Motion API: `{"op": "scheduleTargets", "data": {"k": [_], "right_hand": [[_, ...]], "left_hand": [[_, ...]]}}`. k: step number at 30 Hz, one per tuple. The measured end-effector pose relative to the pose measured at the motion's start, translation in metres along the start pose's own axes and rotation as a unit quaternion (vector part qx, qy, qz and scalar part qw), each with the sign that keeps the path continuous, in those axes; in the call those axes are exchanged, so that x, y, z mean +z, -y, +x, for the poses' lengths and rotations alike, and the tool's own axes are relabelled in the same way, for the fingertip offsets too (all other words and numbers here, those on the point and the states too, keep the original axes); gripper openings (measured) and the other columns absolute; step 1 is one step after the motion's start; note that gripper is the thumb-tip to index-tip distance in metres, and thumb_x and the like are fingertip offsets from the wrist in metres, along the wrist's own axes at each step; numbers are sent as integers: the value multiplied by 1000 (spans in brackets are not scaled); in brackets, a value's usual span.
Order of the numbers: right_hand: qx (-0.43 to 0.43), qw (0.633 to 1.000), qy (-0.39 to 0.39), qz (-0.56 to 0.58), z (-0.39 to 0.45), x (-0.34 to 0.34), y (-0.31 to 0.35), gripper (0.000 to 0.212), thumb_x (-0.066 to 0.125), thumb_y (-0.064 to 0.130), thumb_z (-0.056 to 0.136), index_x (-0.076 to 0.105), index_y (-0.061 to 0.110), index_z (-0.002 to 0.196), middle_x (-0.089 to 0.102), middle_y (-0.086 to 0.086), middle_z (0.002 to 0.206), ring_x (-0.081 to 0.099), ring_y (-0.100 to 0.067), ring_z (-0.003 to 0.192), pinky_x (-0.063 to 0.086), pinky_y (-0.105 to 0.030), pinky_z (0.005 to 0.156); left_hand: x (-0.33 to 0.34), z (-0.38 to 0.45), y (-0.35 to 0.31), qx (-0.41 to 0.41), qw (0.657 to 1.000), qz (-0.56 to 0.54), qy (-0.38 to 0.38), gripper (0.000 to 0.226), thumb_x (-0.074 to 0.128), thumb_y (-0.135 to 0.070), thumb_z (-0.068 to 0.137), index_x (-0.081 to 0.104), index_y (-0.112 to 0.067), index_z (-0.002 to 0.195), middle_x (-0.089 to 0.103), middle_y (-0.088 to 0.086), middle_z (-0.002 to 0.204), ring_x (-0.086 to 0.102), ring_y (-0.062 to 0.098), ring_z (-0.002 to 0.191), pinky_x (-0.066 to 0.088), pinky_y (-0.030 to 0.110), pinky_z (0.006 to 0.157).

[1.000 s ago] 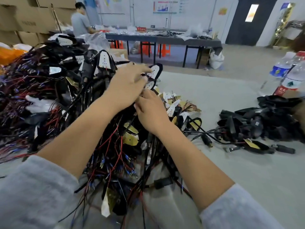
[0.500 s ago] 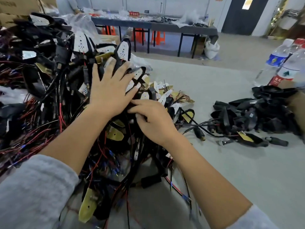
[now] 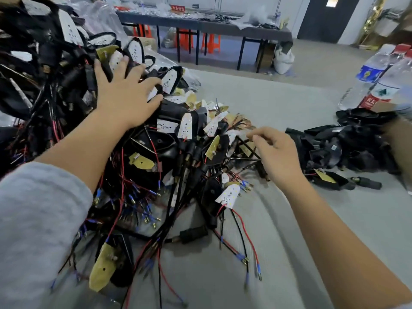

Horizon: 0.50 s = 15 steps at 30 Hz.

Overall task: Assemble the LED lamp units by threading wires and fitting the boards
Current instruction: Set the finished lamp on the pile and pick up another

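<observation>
A big heap of black lamp units (image 3: 156, 152) with white LED boards and red and black wires covers the left of the grey table (image 3: 289, 219). My left hand (image 3: 124, 94) lies flat on the heap with fingers spread, pressing on the units. My right hand (image 3: 276, 152) hovers to the right of the heap, fingers loosely curled with nothing visibly in them, just above a black cable (image 3: 247, 146). Loose white and yellow boards (image 3: 218, 117) lie between the two hands. A white LED board (image 3: 229, 195) on a black housing sits at the heap's near edge.
A smaller pile of empty black housings (image 3: 356, 141) lies at the right. Two water bottles (image 3: 374, 70) stand behind it. Loose red and black wires (image 3: 245, 253) trail toward me. A long dark workbench (image 3: 200, 25) with orange stools stands across the floor.
My right hand has left the heap and moved right toward the loose boards and cable. My left hand has stayed spread on the heap. The view has tilted down.
</observation>
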State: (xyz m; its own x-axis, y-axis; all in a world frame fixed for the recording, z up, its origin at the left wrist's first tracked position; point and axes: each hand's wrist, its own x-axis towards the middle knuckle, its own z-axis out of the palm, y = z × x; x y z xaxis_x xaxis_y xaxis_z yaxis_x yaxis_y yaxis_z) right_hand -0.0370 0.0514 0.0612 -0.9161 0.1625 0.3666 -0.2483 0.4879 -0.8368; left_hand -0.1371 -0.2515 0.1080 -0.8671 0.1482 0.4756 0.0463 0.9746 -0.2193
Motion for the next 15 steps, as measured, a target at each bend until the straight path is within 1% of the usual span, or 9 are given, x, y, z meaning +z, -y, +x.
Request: {"op": "scheduleTargets", "data": {"k": [2, 4, 5, 7, 8, 10, 12, 14, 15], "right_hand": [[14, 1000, 11, -18, -12, -8, -8, 25, 53, 12, 93, 69, 28, 83, 62, 18, 76, 52, 9, 60, 35, -4, 57], [30, 998, 29, -37, -25, -15, -16, 21, 52, 12, 93, 70, 23, 88, 64, 2, 76, 51, 1, 54, 39, -10, 53], [33, 998, 37, -50, -30, -16, -20, 20, 53, 12, 93, 70, 21, 89, 66, -1, 79, 54, -3, 59, 43, -16, 59], [37, 994, 55, -84, -40, -16, -26, 18, 56, 13, 92, 70, 24, 89, 68, 2, 87, 59, -11, 76, 46, -26, 73], [38, 992, 65, -98, -45, -15, -29, 17, 57, 13, 91, 69, 25, 89, 68, 4, 90, 60, -11, 82, 47, -29, 77], [19, 988, 86, -130, -52, -10, -32, 18, 59, 11, 89, 71, 24, 93, 68, 5, 95, 61, -12, 90, 49, -33, 84], [-19, 983, 98, -151, -58, -6, -33, 25, 61, 9, 84, 71, 25, 101, 68, 5, 100, 61, -13, 97, 50, -36, 88], [-72, 973, 133, -177, -64, -4, -32, 39, 65, 11, 80, 67, 29, 115, 65, 6, 105, 58, -13, 101, 47, -30, 89], [-100, 964, 160, -186, -65, -2, -32, 44, 68, 12, 80, 65, 29, 120, 62, 5, 107, 56, -13, 101, 45, -27, 88]], "left_hand": [[-4, -2, -1, 3, 999, 43, 25, 58, 14, -67, 93, 28, -46, 146, 18, 0, 161, 0, 29, 150, -9, 69, 110], [-9, -5, -5, 7, 996, 79, 42, 61, 9, -68, 92, 20, -47, 149, 7, 0, 163, -8, 27, 150, -12, 68, 109], [-12, -7, -9, 7, 996, 83, 43, 62, 9, -68, 92, 18, -47, 149, 4, 0, 164, -10, 27, 149, -12, 68, 109], [-20, -14, -19, 1, 997, 65, 32, 62, 11, -66, 93, 19, -45, 150, 2, 1, 164, -11, 27, 149, -11, 69, 109], [-24, -20, -27, -3, 999, 46, 15, 62, 13, -66, 93, 21, -43, 150, 4, 2, 164, -10, 28, 149, -9, 69, 109], [-33, -34, -47, -8, 999, -15, -32, 58, 22, -61, 94, 31, -39, 147, 11, 5, 163, -4, 29, 150, -6, 70, 108], [-43, -49, -73, 1, 994, -91, -62, 50, 34, -53, 93, 43, -35, 139, 24, 4, 159, 5, 29, 148, 0, 68, 110], [-53, -67, -102, 50, 984, -163, -57, 39, 43, -44, 92, 55, -33, 127, 43, -1, 147, 21, 26, 143, 13, 57, 110], [-58, -77, -115, 92, 976, -190, -52, 32, 46, -40, 92, 62, -32, 119, 53, -4, 137, 32, 24, 136, 23, 49, 106]]}}
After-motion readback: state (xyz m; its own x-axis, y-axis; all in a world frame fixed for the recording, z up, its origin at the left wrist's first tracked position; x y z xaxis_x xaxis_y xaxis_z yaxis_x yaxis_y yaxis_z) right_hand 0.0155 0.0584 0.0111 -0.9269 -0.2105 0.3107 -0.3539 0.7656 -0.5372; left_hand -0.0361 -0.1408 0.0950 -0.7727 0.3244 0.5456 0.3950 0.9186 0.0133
